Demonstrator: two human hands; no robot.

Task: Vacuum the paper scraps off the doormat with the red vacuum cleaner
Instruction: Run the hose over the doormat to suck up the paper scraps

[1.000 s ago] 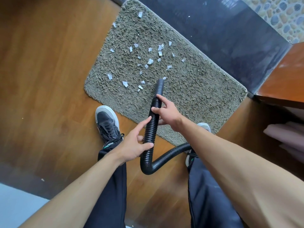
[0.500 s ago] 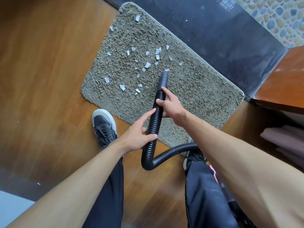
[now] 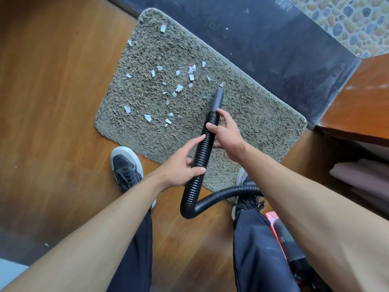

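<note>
A shaggy grey-green doormat lies on the wooden floor, with several white paper scraps scattered over its left and middle part. A black ribbed vacuum hose runs up from a loop near my feet to a smooth nozzle whose tip rests on the mat beside one scrap. My left hand grips the hose low down. My right hand holds it just behind the nozzle. A corner of the red vacuum cleaner shows behind my right leg.
My left shoe stands on the wooden floor beside the mat; my right shoe is on the mat's near edge. A dark stone step borders the mat's far side. A brown wooden cabinet stands at right.
The nozzle has slid forward and to the right across the mat, reaching a scrap near the far side; both hands moved with it. Scraps near the nozzle's earlier spot are gone.
</note>
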